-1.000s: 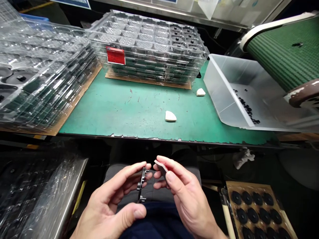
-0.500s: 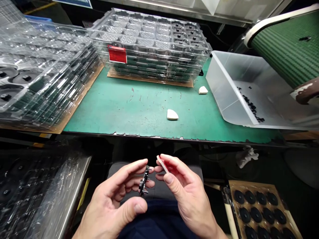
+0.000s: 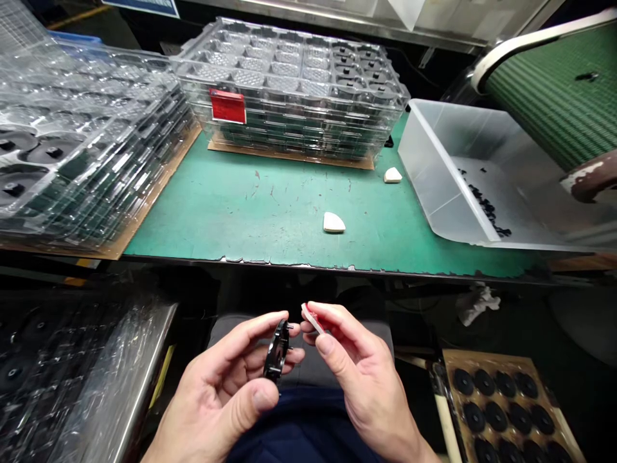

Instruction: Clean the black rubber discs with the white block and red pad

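Between the thumb and fingers of my left hand [image 3: 226, 386] is a black round part [image 3: 277, 350] with small pins, held on edge and facing right. My right hand [image 3: 361, 366] pinches a thin piece [image 3: 312, 318], white on one side and red on the other, just right of the black part; the two do not touch. Both hands are over my lap, below the table's front edge. On the green table [image 3: 250, 218] lie a white wedge-shaped piece [image 3: 333, 222] and a smaller white piece [image 3: 392, 175].
Stacked clear trays [image 3: 294, 122] stand at the back, and another stack [image 3: 106, 148] at the left. At right are a translucent bin [image 3: 438, 173] with small black parts and a green conveyor belt [image 3: 554, 83]. Lower right, a tray [image 3: 501, 366] carries black discs.
The black part in my left hand has turned, showing more of its rounded face. The red and white piece has tilted slightly in my right hand.
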`<move>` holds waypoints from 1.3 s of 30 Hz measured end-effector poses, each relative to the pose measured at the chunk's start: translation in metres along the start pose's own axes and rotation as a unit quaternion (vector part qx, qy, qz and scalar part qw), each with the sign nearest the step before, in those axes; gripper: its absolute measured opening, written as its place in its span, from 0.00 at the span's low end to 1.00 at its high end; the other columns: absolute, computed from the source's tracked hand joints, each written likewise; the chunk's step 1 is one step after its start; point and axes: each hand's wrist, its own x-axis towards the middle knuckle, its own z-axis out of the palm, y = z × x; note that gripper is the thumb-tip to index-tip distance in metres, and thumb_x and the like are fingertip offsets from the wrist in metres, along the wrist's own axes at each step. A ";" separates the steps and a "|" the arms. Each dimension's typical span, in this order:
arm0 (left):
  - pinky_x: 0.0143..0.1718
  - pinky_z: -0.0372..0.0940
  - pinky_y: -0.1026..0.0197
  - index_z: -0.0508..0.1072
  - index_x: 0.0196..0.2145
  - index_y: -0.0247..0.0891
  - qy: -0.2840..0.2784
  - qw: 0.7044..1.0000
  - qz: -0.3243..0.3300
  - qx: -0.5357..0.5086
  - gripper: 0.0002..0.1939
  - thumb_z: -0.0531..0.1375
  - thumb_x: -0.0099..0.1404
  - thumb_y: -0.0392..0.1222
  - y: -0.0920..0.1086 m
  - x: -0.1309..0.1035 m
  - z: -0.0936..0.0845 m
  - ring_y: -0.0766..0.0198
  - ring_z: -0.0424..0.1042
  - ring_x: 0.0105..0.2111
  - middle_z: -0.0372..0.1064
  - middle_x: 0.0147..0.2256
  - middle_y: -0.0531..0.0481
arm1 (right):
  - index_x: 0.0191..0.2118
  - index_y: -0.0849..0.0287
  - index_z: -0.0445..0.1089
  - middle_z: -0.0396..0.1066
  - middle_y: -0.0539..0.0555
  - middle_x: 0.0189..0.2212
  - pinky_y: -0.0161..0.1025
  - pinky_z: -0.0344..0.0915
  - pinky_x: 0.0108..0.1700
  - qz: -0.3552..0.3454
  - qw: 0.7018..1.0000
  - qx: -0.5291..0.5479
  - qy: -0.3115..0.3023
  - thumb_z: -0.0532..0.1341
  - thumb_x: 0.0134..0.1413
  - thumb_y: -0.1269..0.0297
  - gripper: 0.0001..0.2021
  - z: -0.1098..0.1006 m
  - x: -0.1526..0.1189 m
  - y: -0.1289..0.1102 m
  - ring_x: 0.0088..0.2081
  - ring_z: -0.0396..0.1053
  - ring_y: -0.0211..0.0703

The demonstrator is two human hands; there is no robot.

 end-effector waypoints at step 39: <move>0.67 0.63 0.70 0.70 0.69 0.56 -0.001 0.801 0.393 0.451 0.35 0.72 0.67 0.44 -0.005 0.002 -0.024 0.61 0.76 0.63 0.75 0.65 0.57 | 0.63 0.43 0.76 0.77 0.54 0.61 0.43 0.72 0.65 -0.060 0.998 -0.024 -0.023 0.65 0.73 0.58 0.17 -0.004 -0.001 0.009 0.61 0.76 0.50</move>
